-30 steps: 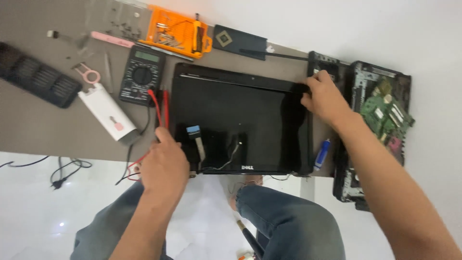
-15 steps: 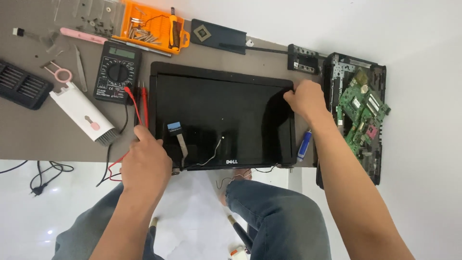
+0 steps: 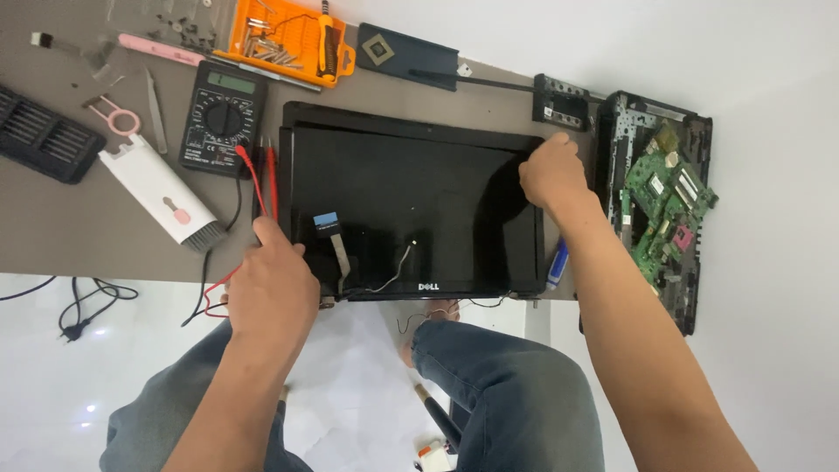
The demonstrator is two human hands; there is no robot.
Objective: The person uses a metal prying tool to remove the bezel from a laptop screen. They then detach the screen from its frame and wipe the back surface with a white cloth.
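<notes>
Fingers of the left hand point(image 3: 273, 284) curl onto the near left corner of the black laptop screen panel point(image 3: 411, 210); those of the right hand point(image 3: 551, 170) grip its far right corner (how tightly is unclear). Between them the panel lies flat on the grey table point(image 3: 70, 240), long axis left to right, a multimeter point(image 3: 218, 118) just beyond its left edge.

Both hands, left hand point(image 3: 273, 284) and right hand point(image 3: 551, 170), apparently grip the laptop screen point(image 3: 411, 210).

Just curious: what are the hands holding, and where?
Both grip the black screen panel: left hand at its near left corner, right hand at its far right corner.
</notes>
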